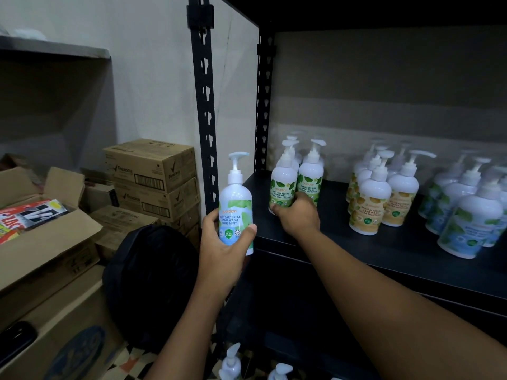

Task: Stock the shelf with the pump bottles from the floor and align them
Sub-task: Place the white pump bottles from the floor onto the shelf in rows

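Far left, an open cardboard box [49, 234] is seen with red packets lying in it, and just right of it brown cartons [153, 176] are stacked against the wall. A black bag [151, 283] is slumped in front of that stack. Down at the near edge, two pump bottles [231, 363] are left standing on the floor (only their white pump heads are caught in view).

Now the left hand [225, 250]: it is wrapped round the lower half of a cool mint bottle [236, 204], thumb across the label, fingers curled behind. The bottle is held upright in the air, just in front of the black post [204, 105] and not yet on the shelf [356, 250].

Moving right, the right hand [297, 215] is reached onto the shelf's left end and laid against the bases of the green-label bottles [282, 187], which are lined up in two rows running to the far side. The thumb is pressed at the foot of the near-left one; the fingers are hidden behind the back of the hand, so a grip or a mere push cannot be told apart.

Further right, well apart, the yellow-label bottles [375, 198] are grouped upright, pumps turned right. At the far right end, a blurred cluster of blue-label bottles [472, 215] is packed close together.
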